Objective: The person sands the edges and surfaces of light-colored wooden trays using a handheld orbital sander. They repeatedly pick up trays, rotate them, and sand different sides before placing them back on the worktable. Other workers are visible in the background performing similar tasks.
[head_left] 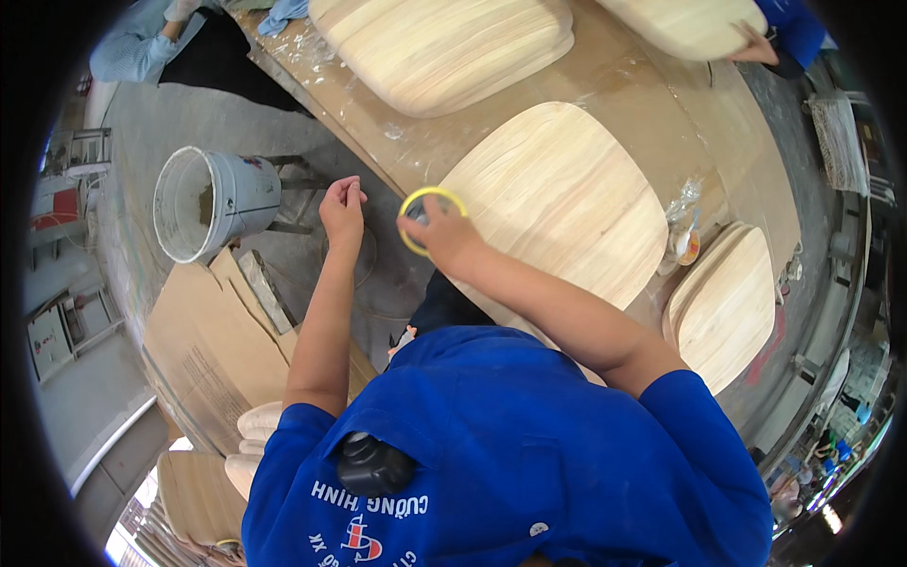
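Observation:
My right hand [448, 244] grips a thin yellow ring [434, 191], which looks like a roll of tape, with the fingers reaching across its opening. To the left, my left hand [344, 212] is raised with its fingertips pinched together; whatever they hold, if anything, is too small to make out. Both hands are over the gap beside the table's edge, apart from each other. Just right of the ring lies a pale wooden panel [567, 194] with rounded corners, flat on the table, its near edge partly covered by my right forearm.
More panels [444, 47] are stacked on the brown-covered table [406, 142], with another stack [727, 312] at right. A tape roll [687, 248] sits between. A white bucket [255, 194] and cardboard [203, 350] are at left. Co-workers' hands [753, 45] show at the far side.

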### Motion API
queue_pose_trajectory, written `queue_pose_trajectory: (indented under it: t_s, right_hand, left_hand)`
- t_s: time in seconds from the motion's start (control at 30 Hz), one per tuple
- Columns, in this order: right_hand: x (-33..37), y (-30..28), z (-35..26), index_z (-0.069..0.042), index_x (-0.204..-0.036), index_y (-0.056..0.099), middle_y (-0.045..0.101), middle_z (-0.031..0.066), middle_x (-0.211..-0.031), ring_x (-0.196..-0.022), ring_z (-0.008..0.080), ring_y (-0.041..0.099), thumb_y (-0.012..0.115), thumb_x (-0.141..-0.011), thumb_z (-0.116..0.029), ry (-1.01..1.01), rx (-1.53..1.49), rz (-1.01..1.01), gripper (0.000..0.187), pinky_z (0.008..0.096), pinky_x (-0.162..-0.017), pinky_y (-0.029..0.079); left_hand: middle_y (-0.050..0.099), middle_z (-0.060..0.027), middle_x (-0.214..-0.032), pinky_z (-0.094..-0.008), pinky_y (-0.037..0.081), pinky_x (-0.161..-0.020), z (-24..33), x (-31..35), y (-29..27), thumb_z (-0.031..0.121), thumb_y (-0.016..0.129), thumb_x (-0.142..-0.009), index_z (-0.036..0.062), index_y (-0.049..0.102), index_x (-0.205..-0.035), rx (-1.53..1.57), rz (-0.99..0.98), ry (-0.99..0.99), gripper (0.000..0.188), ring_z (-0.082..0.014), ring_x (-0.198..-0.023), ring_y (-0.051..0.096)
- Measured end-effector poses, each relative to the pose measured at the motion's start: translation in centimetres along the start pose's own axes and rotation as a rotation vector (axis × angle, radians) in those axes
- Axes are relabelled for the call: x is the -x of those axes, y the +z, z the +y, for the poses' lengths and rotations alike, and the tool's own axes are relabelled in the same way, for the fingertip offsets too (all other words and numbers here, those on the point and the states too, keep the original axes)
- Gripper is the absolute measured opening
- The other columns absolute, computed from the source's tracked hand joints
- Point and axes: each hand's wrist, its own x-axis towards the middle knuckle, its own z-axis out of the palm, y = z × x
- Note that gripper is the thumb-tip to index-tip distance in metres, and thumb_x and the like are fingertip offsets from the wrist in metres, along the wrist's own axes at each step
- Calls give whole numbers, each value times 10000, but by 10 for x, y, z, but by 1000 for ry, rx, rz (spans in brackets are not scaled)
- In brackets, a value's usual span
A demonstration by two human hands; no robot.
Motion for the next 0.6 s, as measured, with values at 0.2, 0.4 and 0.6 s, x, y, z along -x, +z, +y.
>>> queue_pose_trajectory:
  t_s: [0.2, 0.4, 0.6]
  right_hand:
    - [11, -6, 13, -304, -1335, 505, 398, 207, -1296, -962, 443, 559, 523, -837, -64, -29, -54, 15, 553, 468, -817, 519]
    - [-14, -77, 115, -279, -1351, 494, 366, 227, -1369, -1059, 408, 586, 532, -845, -86, 375, -26, 231, 543, 433, -898, 510]
    - [51, -111, 199, -289, -1379, 422, 356, 235, -1373, -1047, 410, 593, 570, -838, -99, 662, -62, 330, 593, 431, -887, 514]
  left_hand:
    - [583, -22, -669, -240, 431, -563, 13, 5, 18, 191, 615, -926, -21, 639, -911, -252, -214, -167, 215, -71, -611, 537]
    - [658, -155, -836, -334, 496, -693, 5, 41, 52, 234, 700, -848, -23, 560, -1135, -491, -486, -23, 410, -242, -754, 642]
    - [592, -268, -1192, -402, 453, -933, 12, 55, 62, 264, 744, -808, -38, 457, -1256, -526, -617, -86, 612, -367, -1124, 581]
